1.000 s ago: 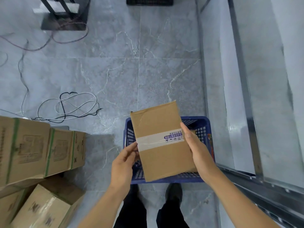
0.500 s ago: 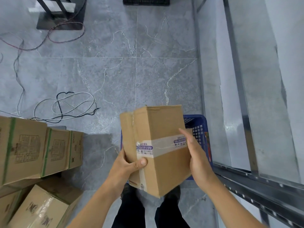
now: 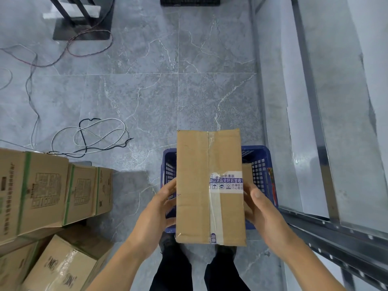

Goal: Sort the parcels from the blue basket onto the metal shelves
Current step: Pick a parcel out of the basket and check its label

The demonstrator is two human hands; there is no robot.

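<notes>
1. The left hand point(image 3: 161, 208) presses flat against the left side of a box point(image 3: 210, 187), fingers spread along its edge, grasping it
2. The right hand point(image 3: 262, 206) clasps the right side of the same box, thumb lying up its edge just below the printed tape
3. The box sits low in the centre of the frame, held in the air with a long face turned up; clear tape runs down its seam and a white-and-blue printed strip point(image 3: 226, 182) crosses its right half
4. Under the box stands the blue basket point(image 3: 260, 164) on the floor, its perforated walls showing at either side; a sliver of another brown parcel point(image 3: 247, 173) shows inside, by the right wall
5. Below the box, at the bottom of the frame, are the person's dark trousers point(image 3: 199, 274) and shoes
6. At the right edge of the frame runs the metal shelf point(image 3: 336, 234), its grey rail slanting down to the lower right corner
7. At the lower left lie stacked cartons point(image 3: 48, 190) with green tape
8. Loose cables point(image 3: 92, 135) coil on the grey tiled floor point(image 3: 147, 97) at centre left, and a dark stand point(image 3: 81, 19) is at the upper left
</notes>
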